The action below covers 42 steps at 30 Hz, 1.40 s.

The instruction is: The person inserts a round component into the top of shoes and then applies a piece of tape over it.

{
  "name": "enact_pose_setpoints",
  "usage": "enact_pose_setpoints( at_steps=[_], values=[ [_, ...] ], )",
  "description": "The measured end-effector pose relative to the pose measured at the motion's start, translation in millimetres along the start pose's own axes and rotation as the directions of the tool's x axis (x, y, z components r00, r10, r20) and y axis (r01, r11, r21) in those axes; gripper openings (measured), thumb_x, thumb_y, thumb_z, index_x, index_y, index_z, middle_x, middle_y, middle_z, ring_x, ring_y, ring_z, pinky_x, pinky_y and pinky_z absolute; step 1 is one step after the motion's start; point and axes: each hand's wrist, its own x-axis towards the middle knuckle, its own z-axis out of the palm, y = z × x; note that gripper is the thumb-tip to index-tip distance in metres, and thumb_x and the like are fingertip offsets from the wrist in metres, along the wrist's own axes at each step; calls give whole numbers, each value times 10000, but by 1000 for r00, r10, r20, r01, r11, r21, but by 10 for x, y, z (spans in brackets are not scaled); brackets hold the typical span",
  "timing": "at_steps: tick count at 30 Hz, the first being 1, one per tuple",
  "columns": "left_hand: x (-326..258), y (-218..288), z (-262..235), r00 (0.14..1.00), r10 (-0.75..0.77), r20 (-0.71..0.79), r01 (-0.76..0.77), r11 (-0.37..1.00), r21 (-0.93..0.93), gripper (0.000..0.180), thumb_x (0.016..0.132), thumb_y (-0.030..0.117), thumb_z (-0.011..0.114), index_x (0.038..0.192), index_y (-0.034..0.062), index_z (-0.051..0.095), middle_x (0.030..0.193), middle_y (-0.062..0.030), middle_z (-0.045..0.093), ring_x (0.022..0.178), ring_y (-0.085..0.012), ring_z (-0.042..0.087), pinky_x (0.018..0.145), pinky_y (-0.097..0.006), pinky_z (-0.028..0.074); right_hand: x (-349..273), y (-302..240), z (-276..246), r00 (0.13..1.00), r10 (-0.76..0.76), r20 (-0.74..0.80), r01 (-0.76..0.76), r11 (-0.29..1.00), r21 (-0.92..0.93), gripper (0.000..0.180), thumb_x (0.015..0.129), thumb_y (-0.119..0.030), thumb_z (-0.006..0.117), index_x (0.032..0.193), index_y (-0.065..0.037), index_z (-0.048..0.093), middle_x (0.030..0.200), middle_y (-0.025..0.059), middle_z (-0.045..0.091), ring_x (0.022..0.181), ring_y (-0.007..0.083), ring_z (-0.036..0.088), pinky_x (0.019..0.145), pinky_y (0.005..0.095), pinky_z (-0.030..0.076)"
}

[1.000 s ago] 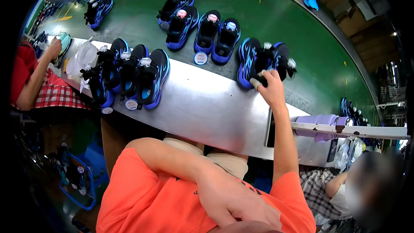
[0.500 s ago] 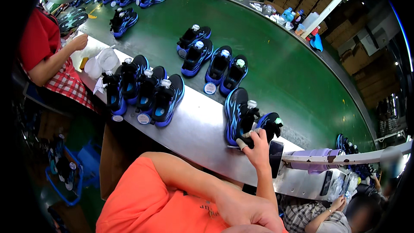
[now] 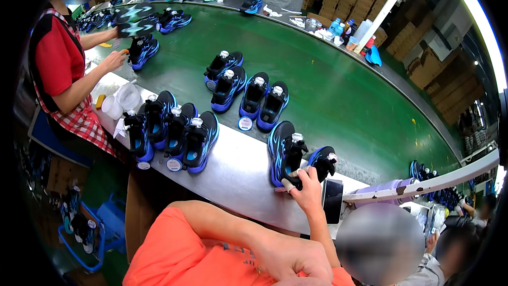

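right hand (image 3: 306, 181) — gripping shoes (image 3: 277, 151) near heels; shoes now drawn closer, mostly over metal tabletop (image 3: 239, 165), so handier for working. left hand (image 3: 296, 254) — before shirt (image 3: 172, 243), grip cannot be told.

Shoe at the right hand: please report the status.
Right hand gripping dark shoe at heel. Left hand before orange shirt. Second shoe close beside.

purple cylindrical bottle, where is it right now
In the head view, the purple cylindrical bottle lies at the lower right, partly behind the chipped white metal bar, to the right of the person's right hand.
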Motion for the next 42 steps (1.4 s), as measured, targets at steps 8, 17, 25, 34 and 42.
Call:
enact_pose_setpoints(
  at_steps=[8, 17, 25, 34, 42],
  values=[
    [-292, 169, -191, 656, -196, -729, 62, 976, -207, 223, 886, 222, 648, 769, 42, 589, 669, -16, 541, 686, -158, 524, 611, -295, 422, 17, 117, 41, 999, -22, -49, 25, 998, 51, 323, 664, -221, 777, 899, -79, 607, 926, 149, 506, 793, 359, 562, 656, 423, 472],
    [-500, -191, -463, 260, -42, -965, -301, 946, -122, 253, 989, 252, 478, 812, 71, 495, 625, 36, 394, 648, -111, 365, 639, -257, 326, -53, 1, -143, 996, -25, -83, 20, 998, -60, 356, 665, -299, 790, 887, -75, 625, 923, 115, 518, 760, 306, 584, 632, 398, 482],
    [-628, -266, -513, 159, -36, -987, -335, 938, -88, 336, 970, 266, 497, 1181, 4, 509, 1049, -98, 586, 945, -191, 539, 883, -328, 419, -67, 4, -147, 995, -34, -92, 27, 997, -79, 353, 666, -296, 792, 889, -78, 627, 922, 112, 521, 760, 304, 582, 630, 394, 480],
    [-271, -108, 98, 960, 274, -52, -263, 952, 157, 480, 905, 191, 517, 1326, -12, 412, 1348, -164, 431, 1233, -315, 412, 1053, -423, 288, -2, 32, -66, 994, -13, -107, 10, 1000, -25, 317, 667, -269, 796, 872, -91, 631, 896, 98, 520, 743, 300, 576, 616, 396, 465],
    [-135, 15, 259, 993, 119, -9, -119, 990, -69, 145, 866, 147, 582, 938, 28, 625, 933, -88, 607, 983, -253, 531, 924, -399, 365, -8, -24, -13, 995, 6, -103, -6, 1000, -1, 303, 682, -265, 788, 873, -83, 639, 890, 95, 530, 758, 289, 578, 637, 371, 470]
  ],
)
